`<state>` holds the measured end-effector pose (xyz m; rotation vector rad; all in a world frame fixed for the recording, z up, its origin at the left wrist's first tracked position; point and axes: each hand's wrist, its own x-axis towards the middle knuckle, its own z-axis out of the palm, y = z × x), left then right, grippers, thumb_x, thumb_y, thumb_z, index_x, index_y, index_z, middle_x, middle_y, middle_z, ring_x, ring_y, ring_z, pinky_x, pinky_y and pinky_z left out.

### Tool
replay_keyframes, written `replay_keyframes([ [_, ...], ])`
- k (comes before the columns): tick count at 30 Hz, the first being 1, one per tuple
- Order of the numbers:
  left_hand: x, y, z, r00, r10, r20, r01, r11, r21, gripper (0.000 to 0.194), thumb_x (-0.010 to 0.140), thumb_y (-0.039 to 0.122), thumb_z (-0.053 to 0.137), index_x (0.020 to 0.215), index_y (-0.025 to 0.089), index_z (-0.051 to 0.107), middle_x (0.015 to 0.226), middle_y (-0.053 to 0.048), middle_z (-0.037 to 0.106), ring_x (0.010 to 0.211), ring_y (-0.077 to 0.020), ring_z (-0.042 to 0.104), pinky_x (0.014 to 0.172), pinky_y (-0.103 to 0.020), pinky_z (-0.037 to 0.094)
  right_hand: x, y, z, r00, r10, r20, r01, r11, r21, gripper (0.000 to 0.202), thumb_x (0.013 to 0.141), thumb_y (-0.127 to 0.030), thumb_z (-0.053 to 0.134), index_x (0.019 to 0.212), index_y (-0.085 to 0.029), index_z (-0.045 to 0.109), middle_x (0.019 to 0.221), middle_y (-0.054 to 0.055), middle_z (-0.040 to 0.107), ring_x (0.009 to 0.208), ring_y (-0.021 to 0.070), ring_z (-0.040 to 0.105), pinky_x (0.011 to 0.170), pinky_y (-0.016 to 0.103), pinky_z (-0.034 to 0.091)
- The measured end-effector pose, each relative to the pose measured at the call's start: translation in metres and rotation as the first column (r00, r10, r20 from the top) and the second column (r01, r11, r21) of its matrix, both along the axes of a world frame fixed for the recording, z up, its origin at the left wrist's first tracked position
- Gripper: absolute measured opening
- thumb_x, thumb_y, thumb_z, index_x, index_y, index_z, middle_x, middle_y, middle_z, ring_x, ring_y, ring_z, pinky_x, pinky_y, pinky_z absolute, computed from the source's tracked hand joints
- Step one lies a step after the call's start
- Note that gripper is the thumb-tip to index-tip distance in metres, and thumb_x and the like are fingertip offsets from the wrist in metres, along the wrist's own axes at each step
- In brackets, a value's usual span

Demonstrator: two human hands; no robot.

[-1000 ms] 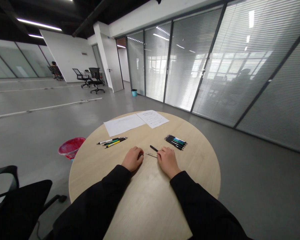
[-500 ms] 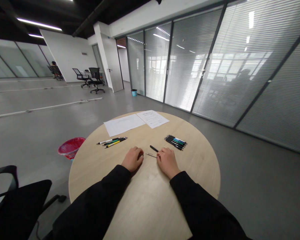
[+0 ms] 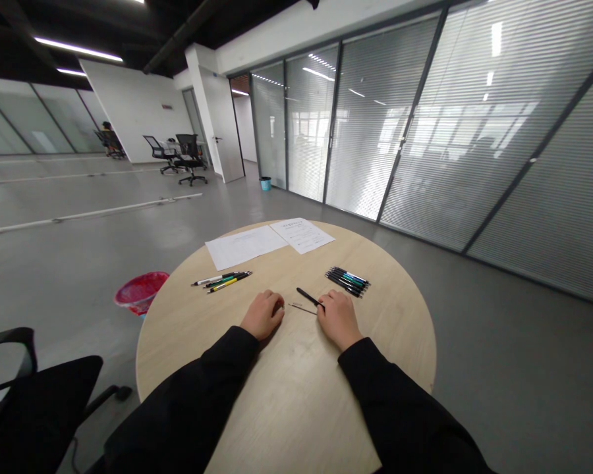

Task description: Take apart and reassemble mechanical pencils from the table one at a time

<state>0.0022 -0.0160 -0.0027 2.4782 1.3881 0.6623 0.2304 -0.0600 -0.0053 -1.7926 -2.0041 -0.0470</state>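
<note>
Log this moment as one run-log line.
left hand: curled on table | right hand: at black pen and thin rod, grip unclear | left pen group, right pen group: beyond hands

**Black barrel (image 3: 308,296) and thin rod (image 3: 304,309), side by side**

Barrel: slim, straight, aslant on the bench (image 3: 286,408), near end at the right hand (image 3: 338,318). Rod: dark, much thinner, lying flat; right end close to the same hand.

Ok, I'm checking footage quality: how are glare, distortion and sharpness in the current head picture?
All in the head view: bright reflections streak the glass partition; its right-side frames slant strongly, suggesting wide-angle distortion; print on the right sheet is too unclear to read; the left hand and right hand look fairly sharp.
</note>
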Motion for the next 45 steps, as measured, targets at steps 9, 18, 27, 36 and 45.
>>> replay_keyframes([
  [9, -0.001, 0.001, -0.002, 1.0, 0.003, -0.021, -0.002, 1.0, 0.011, 0.011, 0.083, 0.021, 0.056, 0.09, 0.019, 0.063, 0.094, -0.009, 0.06, 0.089, -0.024, 0.057, 0.084, -0.038, 0.046, 0.003, 0.0, -0.003, 0.999, -0.042, 0.028, 0.043, 0.997, -0.057, 0.012, 0.092, -0.023, 0.058, 0.089, -0.018, 0.069, 0.093, 0.008, 0.065, 0.093, 0.0214, 0.057, 0.082, 0.033, 0.033],
  [18, 0.008, -0.01, 0.007, 0.992, -0.084, -0.091, 0.097, 0.985, 0.145, 0.018, 0.09, 0.023, 0.053, 0.106, 0.02, 0.061, 0.109, -0.011, 0.057, 0.099, -0.0258, 0.053, 0.088, -0.04, 0.046, 0.014, 0.002, -0.004, 0.995, -0.084, -0.044, 0.083, 0.996, -0.026, 0.005, 0.088, -0.02, 0.063, 0.087, -0.018, 0.067, 0.093, 0.006, 0.067, 0.093, 0.0207, 0.059, 0.082, 0.031, 0.035],
  [27, 0.037, -0.012, 0.012, 0.94, -0.202, -0.274, 0.264, 0.941, 0.213, 0.021, 0.095, 0.016, 0.047, 0.099, 0.023, 0.066, 0.114, -0.011, 0.059, 0.105, -0.0272, 0.048, 0.089, -0.043, 0.041, 0.027, 0.006, -0.009, 0.938, -0.089, -0.335, 0.099, 0.995, 0.013, 0.013, 0.091, -0.021, 0.056, 0.09, -0.018, 0.069, 0.086, 0.005, 0.071, 0.085, 0.0187, 0.064, 0.077, 0.027, 0.041],
  [36, 0.051, -0.008, 0.012, 0.879, -0.262, -0.399, 0.381, 0.888, 0.256, 0.02, 0.092, 0.014, 0.05, 0.08, 0.02, 0.064, 0.087, -0.011, 0.061, 0.089, -0.0268, 0.051, 0.082, -0.045, 0.035, 0.032, 0.018, -0.028, 0.811, -0.077, -0.579, 0.101, 0.995, 0.009, 0.019, 0.087, -0.026, 0.056, 0.091, -0.016, 0.071, 0.087, 0.008, 0.074, 0.082, 0.0203, 0.067, 0.077, 0.029, 0.047],
  [45, 0.059, -0.009, 0.01, 0.86, -0.289, -0.421, 0.417, 0.874, 0.25, 0.018, 0.091, 0.011, 0.051, 0.08, 0.02, 0.062, 0.086, -0.01, 0.061, 0.081, -0.0241, 0.053, 0.075, -0.041, 0.034, 0.032, 0.018, -0.026, 0.783, -0.07, -0.617, 0.105, 0.994, 0.02, 0.021, 0.086, -0.027, 0.055, 0.091, -0.016, 0.071, 0.088, 0.009, 0.074, 0.081, 0.0213, 0.068, 0.077, 0.031, 0.05],
])
